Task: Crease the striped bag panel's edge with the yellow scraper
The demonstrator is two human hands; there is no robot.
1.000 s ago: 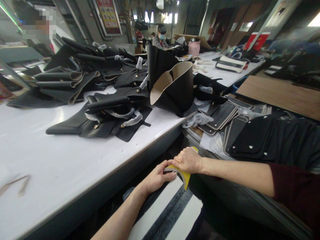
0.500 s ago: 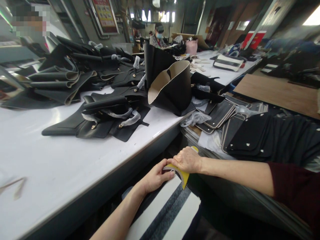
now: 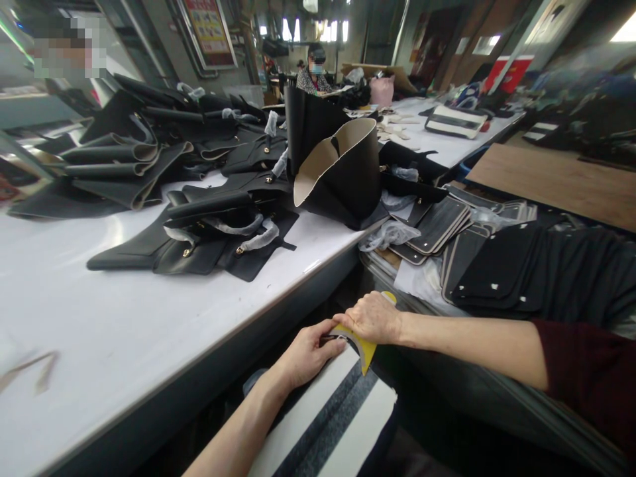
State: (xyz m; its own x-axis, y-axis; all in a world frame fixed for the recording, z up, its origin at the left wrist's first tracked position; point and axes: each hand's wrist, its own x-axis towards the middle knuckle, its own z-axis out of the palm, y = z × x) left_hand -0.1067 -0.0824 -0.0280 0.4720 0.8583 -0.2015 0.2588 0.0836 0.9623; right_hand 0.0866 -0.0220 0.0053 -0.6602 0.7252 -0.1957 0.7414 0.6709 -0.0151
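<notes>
My right hand [image 3: 373,319] is closed round a yellow tool [image 3: 368,349] with a curved, crescent-shaped edge. The tool's rounded yellow end sticks out behind the fist, and its curve sits over the far end of a black-and-white striped panel [image 3: 325,417]. At that same end my left hand [image 3: 309,352] grips the panel, thumb on top and fingers against the tool and my right hand. Something small and pale shows by the left thumb; I cannot make it out. The panel slants up from the bottom of the view, its lower end out of sight.
A white table [image 3: 163,331] runs along the left, bearing black leather bag parts [image 3: 199,255] with wrapped handles and a curled black leather piece [image 3: 348,179]. Stacked black panels [image 3: 497,271] lie at right beside a wooden board [image 3: 556,185]. Two people [image 3: 314,76] are beyond.
Both hands, the yellow tool and the striped panel stay almost in place. The left hand and panel shift very slightly; the view moves a little.
</notes>
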